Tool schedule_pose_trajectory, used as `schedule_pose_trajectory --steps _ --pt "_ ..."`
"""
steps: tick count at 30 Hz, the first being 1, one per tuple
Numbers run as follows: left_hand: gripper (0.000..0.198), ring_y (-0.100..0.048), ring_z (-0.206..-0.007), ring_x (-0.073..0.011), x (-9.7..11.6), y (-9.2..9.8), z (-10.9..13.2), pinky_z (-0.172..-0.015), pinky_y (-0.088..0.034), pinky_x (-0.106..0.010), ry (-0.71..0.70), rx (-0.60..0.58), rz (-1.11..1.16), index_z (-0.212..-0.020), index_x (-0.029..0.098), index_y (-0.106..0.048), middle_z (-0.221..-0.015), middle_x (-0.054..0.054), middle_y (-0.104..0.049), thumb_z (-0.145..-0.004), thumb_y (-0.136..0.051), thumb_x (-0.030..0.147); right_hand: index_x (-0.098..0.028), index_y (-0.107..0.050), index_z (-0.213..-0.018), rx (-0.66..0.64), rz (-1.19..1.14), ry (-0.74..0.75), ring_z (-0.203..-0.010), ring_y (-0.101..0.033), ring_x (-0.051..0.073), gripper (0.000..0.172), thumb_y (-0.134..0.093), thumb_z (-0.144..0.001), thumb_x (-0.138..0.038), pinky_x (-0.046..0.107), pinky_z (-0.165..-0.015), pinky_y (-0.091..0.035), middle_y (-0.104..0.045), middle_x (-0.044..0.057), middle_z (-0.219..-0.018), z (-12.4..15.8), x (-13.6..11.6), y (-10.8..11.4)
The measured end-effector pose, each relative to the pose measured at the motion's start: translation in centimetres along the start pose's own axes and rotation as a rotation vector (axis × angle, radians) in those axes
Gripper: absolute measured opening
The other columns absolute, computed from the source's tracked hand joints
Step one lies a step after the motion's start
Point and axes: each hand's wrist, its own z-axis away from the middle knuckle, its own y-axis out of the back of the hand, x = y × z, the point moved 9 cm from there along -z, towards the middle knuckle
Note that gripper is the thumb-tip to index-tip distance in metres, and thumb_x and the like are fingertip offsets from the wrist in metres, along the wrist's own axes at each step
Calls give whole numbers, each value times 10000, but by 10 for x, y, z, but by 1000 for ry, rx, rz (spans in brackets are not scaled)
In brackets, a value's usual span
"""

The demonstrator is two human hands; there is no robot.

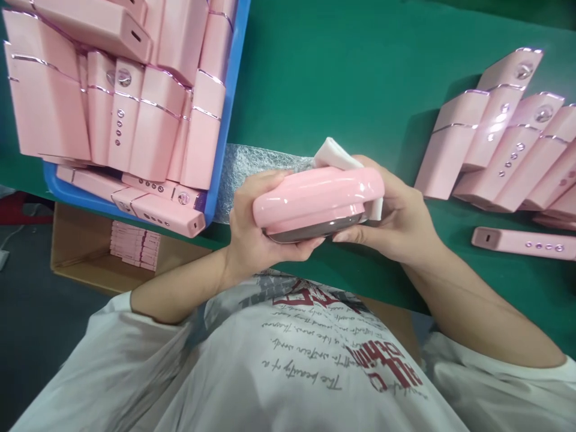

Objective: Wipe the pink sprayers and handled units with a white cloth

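A glossy pink, rounded device with a dark grey underside (319, 195) is held up in front of my body, above the table's near edge. Its exact kind does not show. My left hand (256, 222) grips its left end, with the thumb along the top and the fingers beneath. My right hand (391, 210) is closed on a folded white cloth (337, 155) at the device's right end, its thumb close to the underside. Part of the cloth is hidden behind the device. Behind my left hand, clear bubble wrap (265, 157) lies flat on the table.
On the left, a blue crate (231, 102) is packed with pink box-shaped devices (157, 120). Several similar pink devices (495, 138) stand or lean at the right, one (524, 242) lying flat nearer me. Below the table edge, a cardboard box (81, 246) contains pink pieces. The tabletop (342, 72) is green.
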Motion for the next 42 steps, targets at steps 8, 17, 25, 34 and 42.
schedule_pose_trajectory --steps 8,17,25,34,42 --pt "834 -575 -1102 -275 -12 0 -6 -956 -499 -463 78 -86 -54 -1232 228 -386 -1130 -79 -552 -583 -794 556 -267 -377 -1365 64 166 63 -1296 -443 302 783 -746 -706 -475 531 -1083 -377 -466 80 -1393 2 5 3" --pt "810 -544 -1182 -300 -13 -1 0 -1009 -477 -467 47 -250 2 -1237 218 -427 -1237 -110 -541 -589 -799 532 -264 -428 -1307 58 182 80 -1277 -459 306 799 -787 -636 -507 516 -1085 -382 -512 59 -1324 2 -3 -4" --pt "843 -584 -1117 -298 -17 -4 0 -979 -485 -473 142 -192 4 -1253 235 -360 -1213 -98 -531 -601 -778 567 -211 -519 -1259 115 139 68 -1209 -532 291 729 -812 -629 -434 437 -1048 -440 -569 73 -1287 -3 -4 7" --pt "776 -470 -1261 -295 9 -3 12 -1072 -395 -454 8 -355 -139 -1355 204 -255 -1323 -163 -463 -764 -669 490 -259 -512 -1274 146 119 24 -1239 -508 290 744 -802 -625 -477 462 -1063 -421 -553 54 -1321 13 -4 6" --pt "782 -455 -1265 -306 14 1 23 -1051 -390 -454 28 -364 -209 -1414 193 -239 -1356 -165 -452 -806 -604 522 -186 -645 -1036 396 96 -213 -947 -646 254 430 -647 -777 -529 416 -847 -538 -684 34 -922 54 29 24"
